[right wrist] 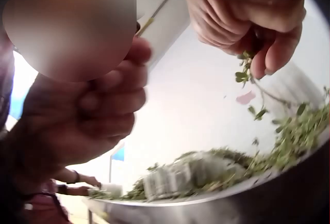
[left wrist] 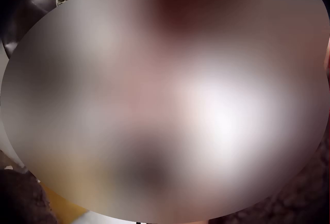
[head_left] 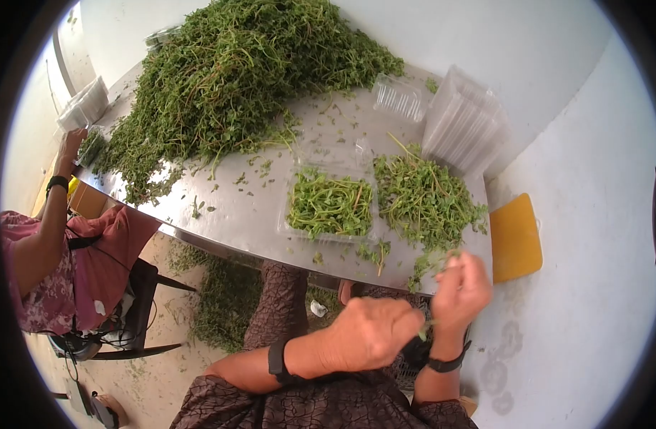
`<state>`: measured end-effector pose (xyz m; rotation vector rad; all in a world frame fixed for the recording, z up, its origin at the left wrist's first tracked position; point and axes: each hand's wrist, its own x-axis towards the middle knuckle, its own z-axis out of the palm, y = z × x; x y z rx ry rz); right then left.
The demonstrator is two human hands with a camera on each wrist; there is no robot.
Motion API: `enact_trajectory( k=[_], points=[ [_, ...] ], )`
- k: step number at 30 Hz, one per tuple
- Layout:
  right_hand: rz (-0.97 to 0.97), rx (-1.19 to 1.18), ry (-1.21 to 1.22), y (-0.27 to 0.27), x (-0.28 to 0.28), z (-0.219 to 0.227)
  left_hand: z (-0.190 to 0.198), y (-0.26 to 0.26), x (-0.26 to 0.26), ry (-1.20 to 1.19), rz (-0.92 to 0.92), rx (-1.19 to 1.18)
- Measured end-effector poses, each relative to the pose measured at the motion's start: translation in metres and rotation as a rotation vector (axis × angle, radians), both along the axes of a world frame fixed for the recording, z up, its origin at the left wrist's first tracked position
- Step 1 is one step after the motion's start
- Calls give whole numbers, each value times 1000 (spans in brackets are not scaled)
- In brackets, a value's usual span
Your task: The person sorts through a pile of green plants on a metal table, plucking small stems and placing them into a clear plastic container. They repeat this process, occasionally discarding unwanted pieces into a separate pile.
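Note:
My right hand is at the table's right front edge and pinches a leafy green sprig between thumb and fingers. In the right wrist view the sprig hangs down toward the loose greens. My left hand is in front of the table with its fingers curled, pinching a small green bit at the fingertips. Beyond the hands, an open clear plastic box holds cut green stems. Beside it on the right lies a small heap of greens. A blurred patch covers most of the left wrist view.
A large mound of greens fills the back of the metal table. Stacked clear boxes stand at the right by the wall. A yellow board is right of the table. Another person's arm reaches in at left.

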<state>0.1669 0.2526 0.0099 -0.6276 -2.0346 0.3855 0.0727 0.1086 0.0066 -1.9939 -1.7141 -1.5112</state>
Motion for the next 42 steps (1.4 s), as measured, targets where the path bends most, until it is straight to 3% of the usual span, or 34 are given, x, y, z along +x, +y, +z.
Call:
enact_trajectory(
  k=[1, 3, 4, 5, 7, 8, 10, 12, 17, 20, 23, 25, 30, 35, 40, 42],
  points=[
    [0, -1, -1, 0, 1, 4, -1, -2, -1, -1, 0, -1],
    [71, -460, 256, -4, 5, 21, -4, -5, -2, -115, -42, 33],
    [116, -486, 292, -10, 3, 27, -2, -1, -7, -155, 13, 167],
    [103, -489, 289, -12, 3, 27, -3, -5, -14, -217, 47, 125],
    [264, -695, 307, -15, 5, 27, 3, -7, -24, -416, 81, 163],
    [284, -733, 300, -16, 5, 26, 8, -10, -27, -421, 76, 160],
    [350, -776, 251, -22, 6, 26, 16, -14, -29, -788, 106, 1],
    [468, -840, 175, -26, 7, 23, 11, -14, -27, -840, 73, -35],
    [524, -969, 178, -38, 2, 22, 2, -14, -21, -979, -36, -217],
    [532, -886, 127, -40, 1, 16, 2, -15, -20, -1030, -139, -347],
    [498, -886, 109, -40, 2, 16, -8, -11, -19, -851, -116, -266],
    [494, -850, 94, -39, 3, 13, -17, -6, -21, -473, 4, -77],
    [515, -703, 69, -41, 1, 10, 2, -17, -23, -320, 127, -220],
    [567, -232, 104, -42, -5, 13, 13, -17, -25, -297, 187, -208],
    [541, -147, 178, -42, -11, 19, 28, -13, -28, -279, 216, -202],
    [505, 40, 194, -40, -12, 20, 32, -10, -27, -371, 189, -198]
  ],
)
